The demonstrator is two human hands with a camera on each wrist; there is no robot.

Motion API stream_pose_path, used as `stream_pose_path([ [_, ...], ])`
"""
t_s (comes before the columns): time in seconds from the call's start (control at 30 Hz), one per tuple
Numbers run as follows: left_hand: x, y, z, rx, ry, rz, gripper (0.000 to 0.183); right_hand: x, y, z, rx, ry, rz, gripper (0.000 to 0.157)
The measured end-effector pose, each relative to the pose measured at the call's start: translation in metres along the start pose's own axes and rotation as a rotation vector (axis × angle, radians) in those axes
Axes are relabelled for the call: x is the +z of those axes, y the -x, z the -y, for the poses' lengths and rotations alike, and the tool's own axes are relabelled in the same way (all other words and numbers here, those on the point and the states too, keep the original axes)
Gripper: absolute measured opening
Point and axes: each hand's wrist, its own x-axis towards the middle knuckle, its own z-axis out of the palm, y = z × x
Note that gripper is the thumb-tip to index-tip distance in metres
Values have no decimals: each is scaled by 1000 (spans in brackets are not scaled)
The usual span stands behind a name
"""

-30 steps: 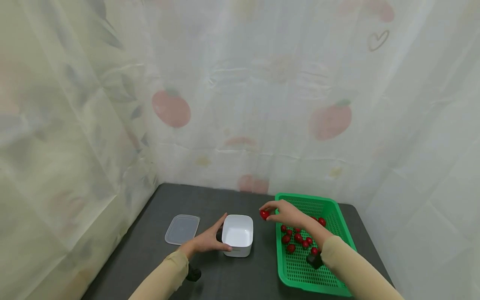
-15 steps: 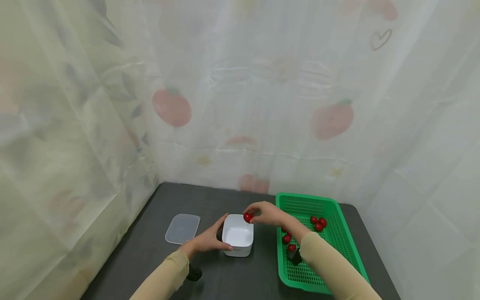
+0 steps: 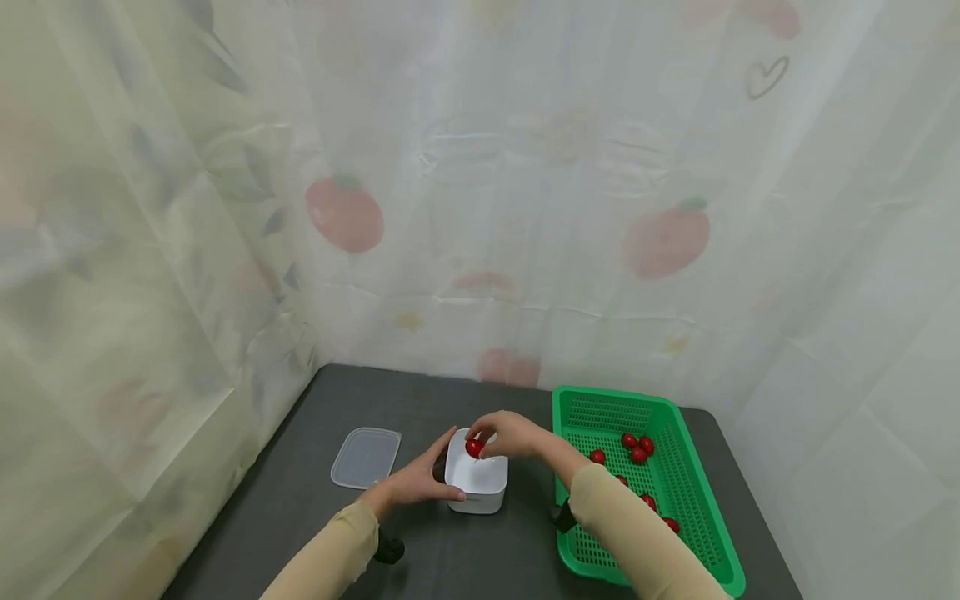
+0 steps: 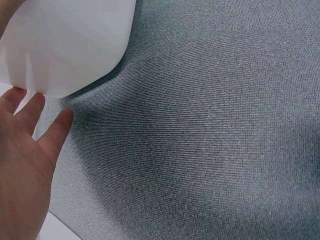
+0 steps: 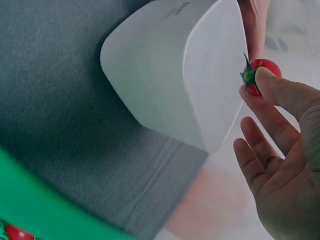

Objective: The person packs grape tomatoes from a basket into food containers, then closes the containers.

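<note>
A square white container stands on the dark table with its top uncovered. My left hand spans its left side, thumb at the front and fingers towards the back. In the left wrist view, fingertips of that hand touch the container's wall. My right hand is over the container, pinching a red cherry tomato between thumb and forefinger. The tomato's green calyx shows in the right wrist view, where the other fingers are spread away from it.
A green perforated basket on the right holds several cherry tomatoes; my right forearm covers part of it. A translucent lid lies flat left of the container. Patterned curtains hang behind and beside the table.
My right hand has moved left from beside the basket to over the white container, carrying the tomato. The left hand and container have stayed in place.
</note>
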Motion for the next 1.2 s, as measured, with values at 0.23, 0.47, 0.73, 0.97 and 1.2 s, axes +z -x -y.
stream_pose_path([
  [0.23,0,-1,2,5,11,4,120,9,-9,5,52,38,42,30],
  [0.47,1,-2,5,3,25,4,116,16,-16,6,49,83,77,29],
  [0.73,1,0,2,14,56,26,115,23,-22,12,53,223,130,28],
  [0.97,1,-2,4,19,82,37,115,31,-28,14,71,287,180,22],
  [1.2,0,-1,4,27,56,31,115,38,-33,16,67,333,212,25],
])
